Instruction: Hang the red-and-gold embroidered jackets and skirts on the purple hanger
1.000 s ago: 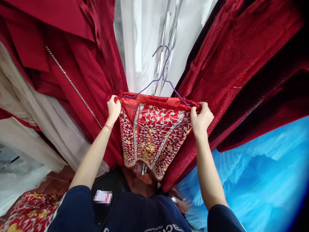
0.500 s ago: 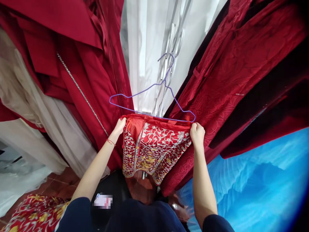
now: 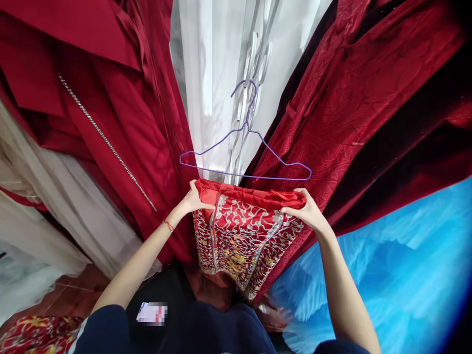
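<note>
A red skirt with silver and gold embroidery hangs between my hands, its plain red waistband at the top. My left hand grips the waistband's left end, thumb in front and fingers mostly hidden by cloth. At the right end, my right hand holds the band the same way. Just above the skirt is a purple wire hanger, its hook up against white fabric; whether the skirt is fastened to it I cannot tell. Neither hand touches the hanger.
Dark red gowns hang on the left, and a patterned red gown hangs on the right. Blue ruffled fabric spreads at lower right. Another embroidered red garment lies at lower left, near a black surface bearing a white card.
Both hands have shifted their grip, with thumbs now lying across the front of the waistband. The hanger's bar sits more clearly above the band and has moved slightly right.
</note>
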Demonstrator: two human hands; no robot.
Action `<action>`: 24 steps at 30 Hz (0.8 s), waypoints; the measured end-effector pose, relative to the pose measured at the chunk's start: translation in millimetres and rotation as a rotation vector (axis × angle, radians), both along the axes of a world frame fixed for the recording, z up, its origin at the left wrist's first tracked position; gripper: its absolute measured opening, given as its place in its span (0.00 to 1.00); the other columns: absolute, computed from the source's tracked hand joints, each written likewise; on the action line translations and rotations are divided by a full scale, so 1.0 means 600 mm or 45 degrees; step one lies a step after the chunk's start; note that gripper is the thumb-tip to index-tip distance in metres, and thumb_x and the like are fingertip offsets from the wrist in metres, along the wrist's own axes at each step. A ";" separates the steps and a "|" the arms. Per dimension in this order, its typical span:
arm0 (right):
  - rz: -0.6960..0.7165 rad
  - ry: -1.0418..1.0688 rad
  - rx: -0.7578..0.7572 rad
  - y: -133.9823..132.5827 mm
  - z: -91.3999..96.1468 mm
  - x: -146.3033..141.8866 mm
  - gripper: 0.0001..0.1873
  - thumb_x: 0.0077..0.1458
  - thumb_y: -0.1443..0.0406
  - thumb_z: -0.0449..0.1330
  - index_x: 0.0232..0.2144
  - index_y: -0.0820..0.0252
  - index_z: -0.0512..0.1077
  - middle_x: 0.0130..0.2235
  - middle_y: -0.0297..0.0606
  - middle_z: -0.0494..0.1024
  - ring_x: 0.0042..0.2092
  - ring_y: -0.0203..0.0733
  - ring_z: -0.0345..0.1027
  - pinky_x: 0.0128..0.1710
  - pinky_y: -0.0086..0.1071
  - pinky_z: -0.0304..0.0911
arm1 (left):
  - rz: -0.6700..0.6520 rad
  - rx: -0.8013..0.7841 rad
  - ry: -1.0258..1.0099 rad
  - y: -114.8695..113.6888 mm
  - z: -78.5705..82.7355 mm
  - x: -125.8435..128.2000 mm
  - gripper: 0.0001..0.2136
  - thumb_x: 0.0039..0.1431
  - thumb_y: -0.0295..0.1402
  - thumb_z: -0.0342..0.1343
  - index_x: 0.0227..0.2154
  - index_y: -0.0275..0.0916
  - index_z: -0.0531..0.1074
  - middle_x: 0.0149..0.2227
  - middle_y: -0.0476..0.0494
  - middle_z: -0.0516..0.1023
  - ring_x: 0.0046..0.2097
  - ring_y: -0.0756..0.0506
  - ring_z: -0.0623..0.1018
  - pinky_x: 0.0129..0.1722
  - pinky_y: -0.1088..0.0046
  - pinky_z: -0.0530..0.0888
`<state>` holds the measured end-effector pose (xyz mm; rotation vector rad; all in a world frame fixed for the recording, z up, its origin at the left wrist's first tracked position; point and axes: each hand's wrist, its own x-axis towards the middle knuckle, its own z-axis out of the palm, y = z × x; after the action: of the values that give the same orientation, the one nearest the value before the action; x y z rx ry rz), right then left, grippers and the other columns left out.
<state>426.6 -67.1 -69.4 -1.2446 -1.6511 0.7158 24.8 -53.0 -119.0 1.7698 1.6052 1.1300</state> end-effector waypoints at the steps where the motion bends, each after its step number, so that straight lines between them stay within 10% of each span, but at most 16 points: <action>1: 0.117 -0.053 -0.035 -0.001 0.006 -0.001 0.38 0.26 0.51 0.76 0.37 0.58 0.66 0.32 0.33 0.74 0.31 0.38 0.67 0.33 0.31 0.66 | 0.087 -0.035 0.020 0.002 -0.006 0.004 0.44 0.27 0.41 0.75 0.51 0.32 0.67 0.51 0.29 0.75 0.56 0.31 0.73 0.57 0.57 0.68; 8: 0.707 -0.361 -0.539 -0.017 0.019 -0.013 0.21 0.36 0.51 0.72 0.21 0.63 0.74 0.21 0.29 0.73 0.24 0.33 0.60 0.25 0.28 0.60 | 0.112 -0.316 -0.546 -0.007 -0.053 0.014 0.23 0.41 0.43 0.69 0.38 0.31 0.78 0.38 0.36 0.83 0.46 0.35 0.80 0.48 0.58 0.75; 16: -0.246 0.816 -0.317 -0.023 -0.078 -0.195 0.22 0.41 0.51 0.68 0.31 0.63 0.79 0.27 0.36 0.80 0.26 0.39 0.70 0.28 0.32 0.67 | 0.257 0.049 -1.330 -0.096 -0.090 0.134 0.24 0.53 0.43 0.63 0.51 0.36 0.71 0.50 0.37 0.79 0.49 0.42 0.80 0.54 0.63 0.73; 20: -0.235 1.037 -0.299 -0.061 -0.066 -0.265 0.23 0.45 0.51 0.67 0.39 0.62 0.79 0.34 0.39 0.83 0.30 0.42 0.74 0.32 0.35 0.70 | 0.359 0.233 -1.031 -0.141 -0.091 0.189 0.27 0.50 0.42 0.66 0.51 0.40 0.67 0.52 0.39 0.77 0.53 0.42 0.77 0.57 0.62 0.70; 24: -0.142 0.692 -0.190 -0.108 -0.051 -0.236 0.21 0.44 0.54 0.70 0.36 0.64 0.79 0.31 0.39 0.82 0.29 0.40 0.73 0.32 0.33 0.68 | 0.715 0.279 -0.746 -0.182 -0.082 0.130 0.28 0.49 0.43 0.66 0.50 0.39 0.63 0.45 0.38 0.78 0.48 0.40 0.79 0.53 0.60 0.73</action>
<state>285.0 -131.9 -100.2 -1.1074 -1.0918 1.0165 102.7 -162.1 -168.4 0.9466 1.6674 1.9255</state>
